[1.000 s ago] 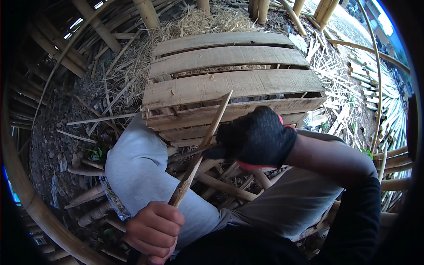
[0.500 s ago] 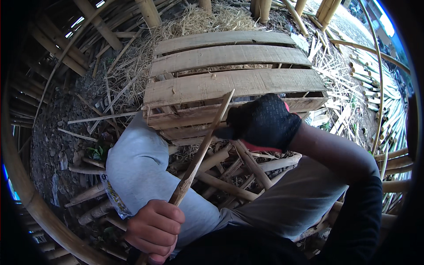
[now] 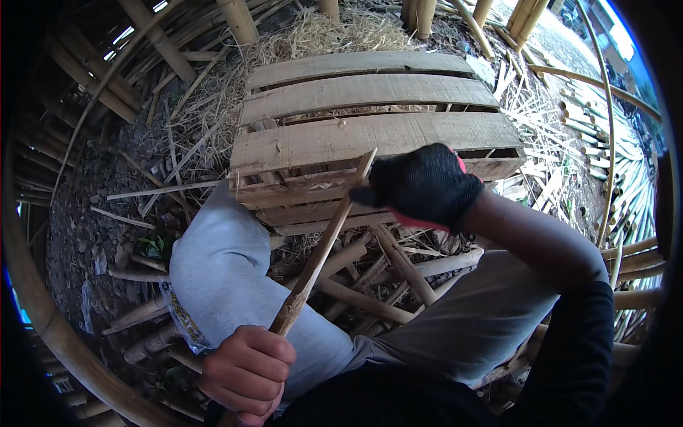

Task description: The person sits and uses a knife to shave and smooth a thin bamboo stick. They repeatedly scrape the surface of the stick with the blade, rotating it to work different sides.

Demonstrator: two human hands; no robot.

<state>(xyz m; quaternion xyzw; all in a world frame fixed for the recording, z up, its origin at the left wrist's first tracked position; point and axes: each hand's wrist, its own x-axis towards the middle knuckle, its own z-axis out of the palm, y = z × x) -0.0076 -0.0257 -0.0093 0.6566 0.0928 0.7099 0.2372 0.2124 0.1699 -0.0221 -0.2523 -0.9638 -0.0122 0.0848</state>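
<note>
My bare left hand (image 3: pixel 247 373), low in the picture, is wrapped round the thick end of a split bamboo strip (image 3: pixel 313 267). The strip slants up and to the right, and its pointed tip overlaps the near edge of a slatted wooden crate (image 3: pixel 370 135). Close to that tip is my right hand (image 3: pixel 427 186), in a black glove with red parts. Its fingers are curled and its thumb side meets the strip. Whatever may be inside that closed hand is hidden by the glove.
Bamboo poles (image 3: pixel 370 297) lie crossed between my legs. Dry shavings (image 3: pixel 341 32) are heaped behind the crate. Cut bamboo poles (image 3: pixel 626 185) are stacked at the right, and a curved bamboo pole (image 3: pixel 92 370) runs along the left rim. A plastic wrapper (image 3: pixel 183 320) lies beside my left leg.
My right hand has shifted a little upward along the strip, nearer its tip. The left hand keeps its hold almost unmoved.
</note>
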